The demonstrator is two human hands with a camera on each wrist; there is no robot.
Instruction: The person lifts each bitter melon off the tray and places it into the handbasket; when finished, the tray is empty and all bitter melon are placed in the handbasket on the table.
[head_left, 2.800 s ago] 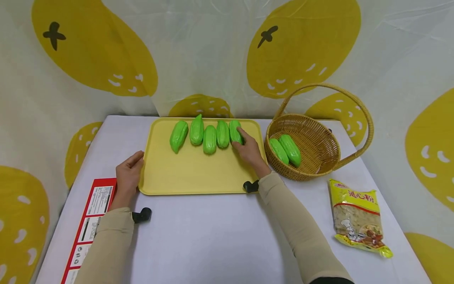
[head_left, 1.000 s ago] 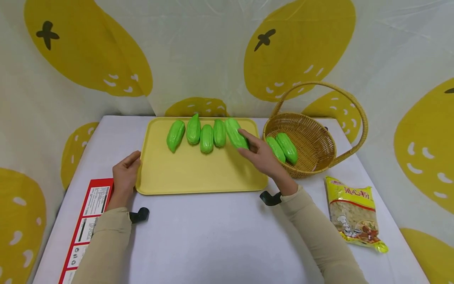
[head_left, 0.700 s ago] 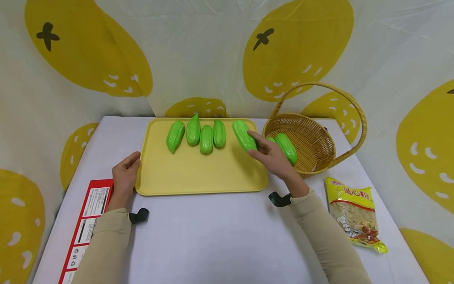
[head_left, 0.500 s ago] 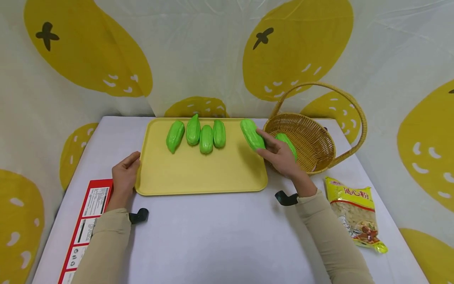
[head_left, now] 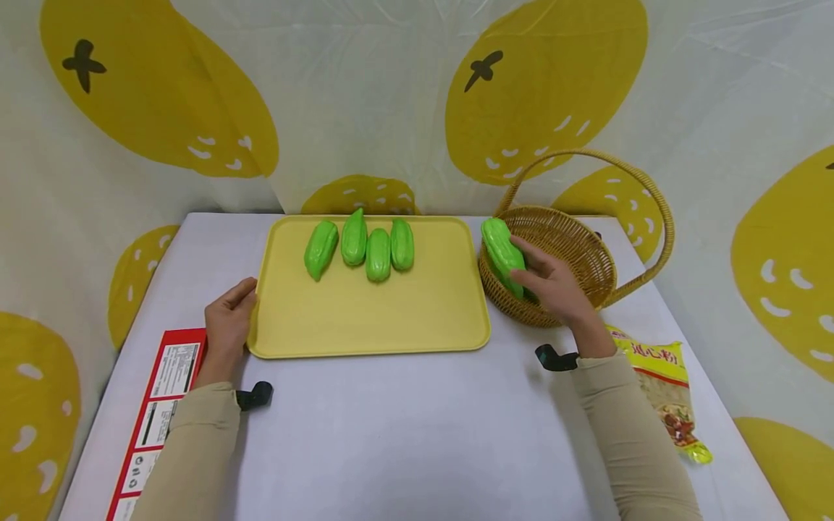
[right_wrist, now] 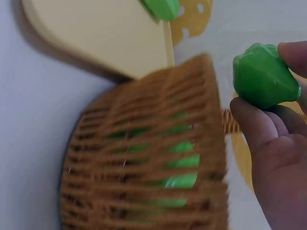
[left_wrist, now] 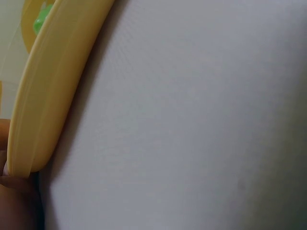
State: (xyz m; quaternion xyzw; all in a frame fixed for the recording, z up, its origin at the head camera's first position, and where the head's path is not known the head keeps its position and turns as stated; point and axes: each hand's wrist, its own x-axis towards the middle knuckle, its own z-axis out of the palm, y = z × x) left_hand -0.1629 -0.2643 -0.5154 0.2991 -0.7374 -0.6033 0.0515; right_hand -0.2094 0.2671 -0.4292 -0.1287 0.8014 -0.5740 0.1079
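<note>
My right hand (head_left: 559, 291) pinches a plump green ridged gourd (head_left: 502, 250) over the left side of the wicker basket (head_left: 521, 312). In the right wrist view, the gourd (right_wrist: 264, 76) sits between thumb and fingers, above the basket rim (right_wrist: 208, 120). More green shows through the weave, from gourds inside that the held one and my hand hide from above. My left hand (head_left: 229, 318) holds the left edge of the yellow tray (head_left: 365, 318). In the left wrist view, fingers meet the tray's corner (left_wrist: 29, 158). Several green gourds (head_left: 378, 255) lie in a row along the tray's far side.
A yellow bag of pasta (head_left: 671, 376), partly behind the right sleeve, lies at the right. Under the left forearm is a red and white box (head_left: 156, 416). The basket's tall handle (head_left: 658, 195) arches up at its right. A fruit-print cloth (head_left: 365, 108) hangs behind the table.
My right hand has lifted the rightmost gourd off the tray and carried it right to above the basket. My left hand has stayed at the tray's left edge.
</note>
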